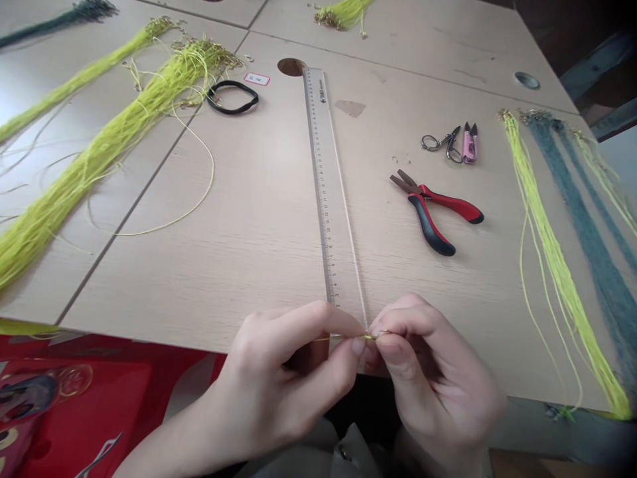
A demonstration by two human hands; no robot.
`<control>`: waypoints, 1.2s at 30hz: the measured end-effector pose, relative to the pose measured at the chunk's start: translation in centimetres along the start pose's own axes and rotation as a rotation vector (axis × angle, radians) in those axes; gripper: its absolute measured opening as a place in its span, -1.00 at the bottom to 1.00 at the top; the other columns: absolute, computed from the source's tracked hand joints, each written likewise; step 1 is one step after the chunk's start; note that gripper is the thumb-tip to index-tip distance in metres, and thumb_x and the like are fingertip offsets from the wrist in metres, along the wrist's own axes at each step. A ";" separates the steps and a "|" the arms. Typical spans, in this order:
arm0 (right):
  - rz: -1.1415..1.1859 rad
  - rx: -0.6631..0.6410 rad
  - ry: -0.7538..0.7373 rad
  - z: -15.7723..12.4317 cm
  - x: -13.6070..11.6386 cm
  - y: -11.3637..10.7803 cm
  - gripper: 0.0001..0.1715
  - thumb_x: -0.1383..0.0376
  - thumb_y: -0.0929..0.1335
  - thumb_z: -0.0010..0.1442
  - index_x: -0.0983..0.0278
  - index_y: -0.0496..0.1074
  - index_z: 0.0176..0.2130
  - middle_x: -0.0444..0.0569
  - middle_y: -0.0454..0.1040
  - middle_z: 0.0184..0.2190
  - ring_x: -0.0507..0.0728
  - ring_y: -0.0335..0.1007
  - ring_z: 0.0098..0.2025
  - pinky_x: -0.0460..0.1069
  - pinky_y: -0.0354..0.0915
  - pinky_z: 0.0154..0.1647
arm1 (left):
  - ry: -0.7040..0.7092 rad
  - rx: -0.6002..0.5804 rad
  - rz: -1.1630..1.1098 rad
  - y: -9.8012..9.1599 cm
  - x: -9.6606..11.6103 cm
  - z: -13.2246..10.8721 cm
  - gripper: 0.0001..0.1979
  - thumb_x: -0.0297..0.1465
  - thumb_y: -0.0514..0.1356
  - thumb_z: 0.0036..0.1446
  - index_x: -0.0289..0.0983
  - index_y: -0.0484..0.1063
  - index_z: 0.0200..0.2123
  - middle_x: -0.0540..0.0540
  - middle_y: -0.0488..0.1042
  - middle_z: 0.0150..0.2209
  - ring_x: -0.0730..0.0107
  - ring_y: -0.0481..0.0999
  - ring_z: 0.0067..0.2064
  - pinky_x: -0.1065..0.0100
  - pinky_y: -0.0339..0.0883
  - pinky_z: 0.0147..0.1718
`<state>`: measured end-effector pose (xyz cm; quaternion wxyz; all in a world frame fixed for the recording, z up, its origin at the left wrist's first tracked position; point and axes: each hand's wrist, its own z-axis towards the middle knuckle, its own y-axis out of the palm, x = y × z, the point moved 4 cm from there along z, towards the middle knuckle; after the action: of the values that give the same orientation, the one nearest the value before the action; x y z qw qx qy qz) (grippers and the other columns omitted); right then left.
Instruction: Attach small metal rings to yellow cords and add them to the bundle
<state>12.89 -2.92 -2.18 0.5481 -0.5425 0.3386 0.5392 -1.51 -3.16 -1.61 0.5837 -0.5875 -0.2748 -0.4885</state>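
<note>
My left hand point(298, 365) and my right hand point(432, 372) meet at the table's front edge, over the low end of a clear ruler point(331, 172). Between the thumb and forefinger of the left is a thin yellow cord point(326, 339). My right fingertips pinch the cord's other end, where a small gold-coloured metal piece point(383, 332) shows; its exact shape is too small to make out. Beyond the right hand lie red-and-black pliers point(425, 206) with their jaws apart.
Bundles of yellow cords point(124, 133) with metal ends spread over the left side. A black band point(232, 97) touches them. Small folding scissors point(445, 143) and pink thread snips point(470, 143) lie at right, beside yellow cords point(547, 245) and teal cords point(572, 192). A round hole point(291, 66) pierces the tabletop.
</note>
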 end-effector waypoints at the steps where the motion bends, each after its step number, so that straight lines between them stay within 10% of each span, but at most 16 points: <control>1: -0.004 -0.003 0.002 0.0 0.0 0.0 -0.89 0.39 0.28 0.27 0.24 0.32 -0.33 -0.17 0.27 -0.47 -0.04 0.22 -0.48 -0.09 0.15 -0.57 | -0.007 0.001 0.006 0.0 0.0 0.0 -0.87 -0.53 0.15 0.13 -0.17 0.33 -0.34 0.16 0.36 -0.57 0.66 0.25 -0.60 0.63 0.13 -0.63; 36: 0.075 0.064 0.072 0.0 0.5 0.8 -0.81 0.26 0.27 0.26 0.27 0.34 -0.38 -0.17 0.24 -0.55 -0.04 0.15 -0.56 -0.16 0.11 -0.61 | -0.069 -0.023 -0.014 0.6 -0.5 0.4 -0.76 -0.35 0.01 0.23 -0.28 0.36 -0.43 0.11 0.07 -0.66 0.57 0.07 -0.63 0.54 -0.01 -0.66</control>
<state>12.26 -2.98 -2.80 0.5322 -0.5304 0.3953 0.5284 -1.08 -2.73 -2.28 0.5636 -0.6087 -0.2935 -0.4751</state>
